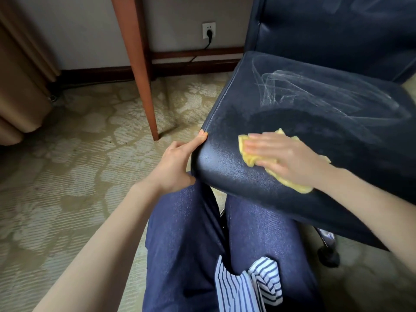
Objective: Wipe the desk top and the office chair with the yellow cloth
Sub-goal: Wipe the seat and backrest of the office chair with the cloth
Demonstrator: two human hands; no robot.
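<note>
Bare forearms, dark blue denim trousers [186,244], and a blue-and-white striped shirt hem [247,284].

We are noting the cloth [242,145], yellow and crumpled, lying on the near front of the chair [315,104] seat. The chair, dark blue, is standing upright beside the desk leg [144,86], showing pale streaks across its seat.

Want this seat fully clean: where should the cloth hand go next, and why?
Probably slide the right hand and yellow cloth toward the whitish streaks on the far half of the seat; the left hand grips its near corner, steadying it.
</note>
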